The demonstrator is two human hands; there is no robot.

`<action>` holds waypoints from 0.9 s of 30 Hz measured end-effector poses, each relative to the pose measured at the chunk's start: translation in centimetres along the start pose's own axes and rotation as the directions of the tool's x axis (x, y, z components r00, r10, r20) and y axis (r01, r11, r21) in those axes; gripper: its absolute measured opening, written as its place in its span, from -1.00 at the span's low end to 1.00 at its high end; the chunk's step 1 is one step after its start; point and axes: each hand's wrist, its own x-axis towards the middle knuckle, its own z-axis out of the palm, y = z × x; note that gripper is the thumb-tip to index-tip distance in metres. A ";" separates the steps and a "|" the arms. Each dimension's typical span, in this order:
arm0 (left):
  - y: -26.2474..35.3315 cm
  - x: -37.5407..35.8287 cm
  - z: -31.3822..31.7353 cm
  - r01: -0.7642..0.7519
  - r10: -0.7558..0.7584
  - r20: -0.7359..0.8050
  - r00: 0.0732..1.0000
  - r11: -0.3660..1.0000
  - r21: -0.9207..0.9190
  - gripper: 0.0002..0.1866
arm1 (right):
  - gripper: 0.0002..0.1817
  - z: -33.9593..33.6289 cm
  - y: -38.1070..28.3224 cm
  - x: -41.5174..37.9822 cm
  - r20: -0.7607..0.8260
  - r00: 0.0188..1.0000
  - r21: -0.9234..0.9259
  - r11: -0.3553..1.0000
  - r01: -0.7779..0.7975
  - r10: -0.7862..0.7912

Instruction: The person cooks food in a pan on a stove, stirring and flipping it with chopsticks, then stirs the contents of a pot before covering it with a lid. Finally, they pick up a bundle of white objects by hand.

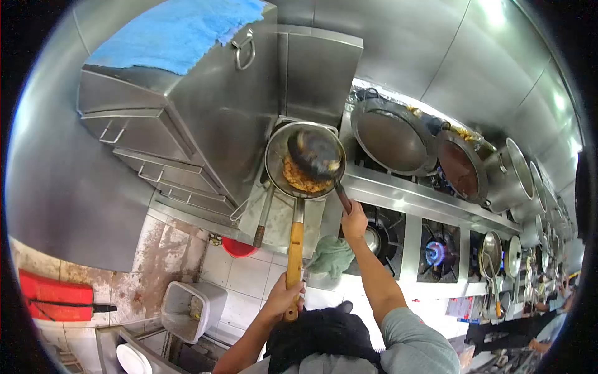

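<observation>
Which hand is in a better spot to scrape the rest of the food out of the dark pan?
Probably the right hand. It holds the handle of the tilted dark pan above the strainer, where food sits. The left hand is busy gripping the strainer's wooden handle.

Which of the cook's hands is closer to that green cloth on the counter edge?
Right. The right hand grips the ladle handle just above the green cloth; the left hand holds the strainer's wooden handle, lower and farther off.

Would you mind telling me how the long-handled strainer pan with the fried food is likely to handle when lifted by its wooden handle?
The strainer pan would probably feel front-heavy: its bowl of food sits far from the left hand on the wooden handle. It looks like stiff metal, unlikely to flex. Tilted, it may spill, though the right hand has a ladle over it.
</observation>
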 end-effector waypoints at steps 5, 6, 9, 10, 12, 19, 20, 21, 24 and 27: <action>-2.3 2.7 -1.8 0.011 -0.010 0.030 1.000 0.999 -0.040 -0.71 | -0.73 -5.9 -3.6 3.0 -0.004 0.968 0.358 0.904 -0.234 0.252; -2.6 3.2 -2.0 -0.004 0.006 0.033 0.999 0.999 -0.051 -0.71 | -0.79 -8.2 -4.8 3.8 0.178 0.914 0.542 0.739 -0.399 0.364; -2.4 4.0 -1.7 -0.077 0.077 0.026 0.997 0.997 -0.004 -0.66 | -0.86 -14.4 -6.5 4.5 0.472 0.830 0.842 0.126 -0.524 0.296; -3.3 4.8 -2.3 -0.053 0.053 -0.001 0.999 0.997 0.057 -0.55 | -0.86 -16.3 -6.4 4.3 0.485 0.826 0.855 0.040 -0.516 0.288; -3.7 4.9 -2.2 -0.090 0.097 -0.046 0.994 0.988 0.128 -0.47 | -0.82 -19.3 -4.7 3.0 0.544 0.786 0.838 -0.136 -0.529 0.295; -2.1 0.3 2.6 -0.393 0.836 0.298 0.460 -0.109 0.913 -0.53 | -0.76 -29.4 7.3 -15.7 0.541 0.736 0.834 -0.374 -0.405 0.408; -2.6 0.0 4.6 -0.412 0.829 0.359 0.429 -0.174 0.895 -0.58 | -0.74 -31.2 8.2 -19.3 0.541 0.682 0.839 -0.373 -0.397 0.491; -3.9 0.3 6.3 -0.501 0.758 0.476 0.447 -0.229 0.835 -0.58 | -0.73 -33.3 8.7 -22.3 0.553 0.633 0.833 -0.381 -0.400 0.542; -9.4 -0.4 11.9 -0.592 0.532 0.454 0.714 0.115 0.797 -0.62 | -0.73 -38.1 11.2 -32.4 0.489 0.549 0.867 -0.310 -0.390 0.677; -15.0 -0.9 17.4 -0.655 0.139 0.649 0.748 -0.001 0.756 -0.60 | -0.75 -39.7 14.3 -42.5 0.437 0.359 0.865 -0.276 -0.418 0.825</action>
